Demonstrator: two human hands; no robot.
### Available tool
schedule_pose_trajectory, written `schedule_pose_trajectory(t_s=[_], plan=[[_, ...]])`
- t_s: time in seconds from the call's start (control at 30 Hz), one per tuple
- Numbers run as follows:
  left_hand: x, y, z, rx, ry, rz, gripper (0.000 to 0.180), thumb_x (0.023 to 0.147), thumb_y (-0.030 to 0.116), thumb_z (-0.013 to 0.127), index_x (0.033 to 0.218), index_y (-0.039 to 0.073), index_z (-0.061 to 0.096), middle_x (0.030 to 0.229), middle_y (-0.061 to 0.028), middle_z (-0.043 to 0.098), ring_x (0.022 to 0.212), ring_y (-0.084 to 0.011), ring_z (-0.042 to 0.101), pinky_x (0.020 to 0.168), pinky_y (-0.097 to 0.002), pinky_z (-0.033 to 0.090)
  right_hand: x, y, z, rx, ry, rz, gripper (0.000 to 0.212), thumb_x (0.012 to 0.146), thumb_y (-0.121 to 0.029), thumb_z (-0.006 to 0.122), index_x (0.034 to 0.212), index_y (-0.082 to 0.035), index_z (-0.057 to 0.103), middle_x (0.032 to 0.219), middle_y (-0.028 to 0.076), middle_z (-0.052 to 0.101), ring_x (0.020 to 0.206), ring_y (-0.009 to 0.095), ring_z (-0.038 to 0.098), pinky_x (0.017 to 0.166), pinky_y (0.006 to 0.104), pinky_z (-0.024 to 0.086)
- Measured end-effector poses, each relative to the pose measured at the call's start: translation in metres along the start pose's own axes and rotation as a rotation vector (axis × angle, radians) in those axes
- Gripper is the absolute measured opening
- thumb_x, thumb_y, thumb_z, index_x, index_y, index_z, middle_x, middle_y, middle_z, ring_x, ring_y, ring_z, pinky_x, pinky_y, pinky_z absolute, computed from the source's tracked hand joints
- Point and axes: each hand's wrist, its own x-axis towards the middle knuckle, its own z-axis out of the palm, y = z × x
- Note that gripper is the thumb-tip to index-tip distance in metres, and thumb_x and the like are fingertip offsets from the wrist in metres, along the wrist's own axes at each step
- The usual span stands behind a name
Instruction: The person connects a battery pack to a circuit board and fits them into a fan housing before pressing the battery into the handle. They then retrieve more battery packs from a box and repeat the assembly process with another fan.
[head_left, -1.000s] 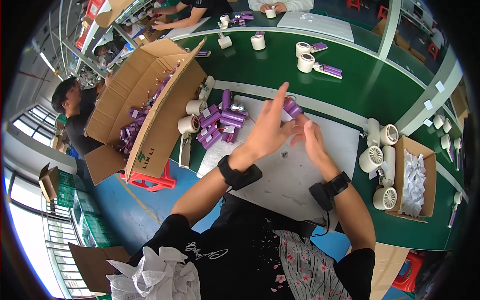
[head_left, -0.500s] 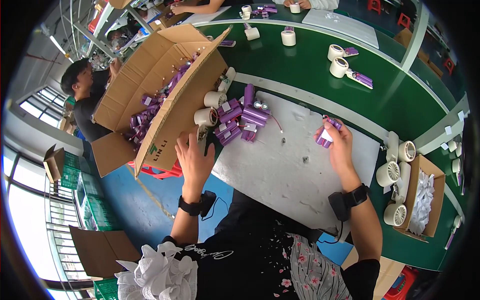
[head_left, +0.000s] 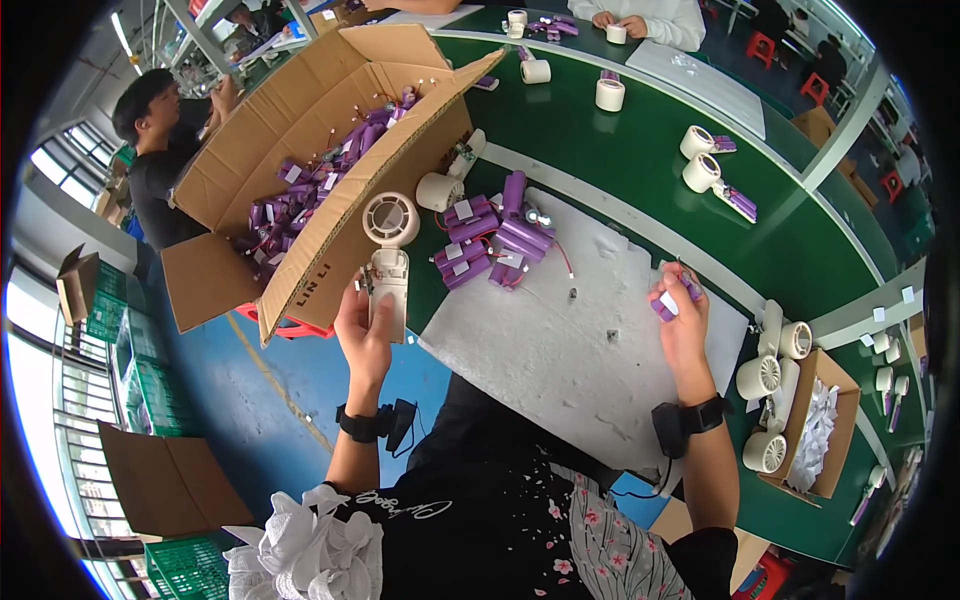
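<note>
Gripped in my left hand (head_left: 366, 335) is a white handheld fan body (head_left: 388, 275), its round head up and its handle uncovered, in front of the big carton. My right hand (head_left: 686, 330) holds a purple battery pack (head_left: 676, 293) with a white label, above the right part of the pale foam board (head_left: 560, 350). Several purple battery packs (head_left: 490, 235) with thin wires lie heaped at the board's far left corner. Beside them, next to the carton, another white fan (head_left: 440, 190) rests on the green table.
A large cardboard carton (head_left: 220, 220) full of purple packs stands at left. At right, several white fans (head_left: 765, 375) lie by a small box of white slips (head_left: 820, 425). Fans with packs (head_left: 720, 188) sit on the green conveyor belt (head_left: 600, 140). Other people work at the far side and left.
My left hand, empty before, has taken hold of a white fan body from beside the carton and lifted it. My right hand keeps the battery pack, slightly turned. The view has shifted a little.
</note>
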Motion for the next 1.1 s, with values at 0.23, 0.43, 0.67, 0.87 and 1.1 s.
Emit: schedule_pose_trajectory(t_s=[0.23, 0.43, 0.67, 0.87, 1.1], plan=[[0.000, 0.062, 0.119, -0.433, -0.544, -0.318, 0.048, 0.089, -0.005, 0.059, 0.133, 0.007, 0.042, 0.109, -0.0082, 0.062, 0.085, -0.0142, 0.061, 0.067, -0.0260, 0.050, -0.006, -0.039, 0.017, -0.255, -0.021, -0.008, 0.033, 0.091, -0.016, 0.065, 0.118, 0.000, 0.059, 0.083, 0.002, 0.059, 0.075, 0.012, 0.056, 0.071, 0.0269, 0.045], [-0.014, 0.052, 0.221, -0.324, -0.915, -0.386, 0.046, 0.092, 0.005, 0.060, 0.133, 0.009, 0.040, 0.106, -0.0079, 0.061, 0.083, -0.0136, 0.060, 0.067, -0.0266, 0.048, -0.026, -0.072, 0.028, -0.408, 0.108, 0.003, 0.041, 0.089, -0.013, 0.068, 0.127, -0.003, 0.058, 0.086, 0.001, 0.060, 0.076, 0.008, 0.056, 0.068, 0.0240, 0.046], [0.011, 0.021, 0.256, -0.041, -1.345, -0.391, 0.034, 0.093, 0.009, 0.060, 0.125, 0.006, 0.048, 0.106, -0.0080, 0.063, 0.083, -0.0115, 0.059, 0.069, -0.0287, 0.049, -0.044, -0.049, -0.017, -0.730, 0.082, -0.024, 0.051, 0.080, 0.001, 0.073, 0.129, -0.007, 0.059, 0.093, -0.001, 0.061, 0.076, 0.005, 0.053, 0.069, 0.0191, 0.045], [0.015, 0.009, 0.252, 0.001, -1.256, 0.058, 0.023, 0.093, 0.008, 0.062, 0.115, 0.002, 0.061, 0.102, -0.0066, 0.065, 0.086, -0.0106, 0.061, 0.070, -0.0281, 0.052, -0.052, -0.043, -0.005, -0.825, 0.121, -0.037, 0.051, 0.077, 0.004, 0.071, 0.126, -0.005, 0.060, 0.093, -0.001, 0.060, 0.075, 0.005, 0.052, 0.069, 0.0199, 0.045], [0.007, 0.005, 0.250, -0.251, -1.294, -0.462, 0.023, 0.093, 0.000, 0.061, 0.116, 0.002, 0.063, 0.101, -0.0061, 0.066, 0.086, -0.0106, 0.063, 0.074, -0.0260, 0.055, -0.054, -0.046, -0.002, -1.073, 0.114, -0.231, 0.058, 0.064, 0.008, 0.070, 0.119, -0.008, 0.065, 0.098, 0.007, 0.060, 0.072, 0.016, 0.061, 0.062, 0.0262, 0.049]])
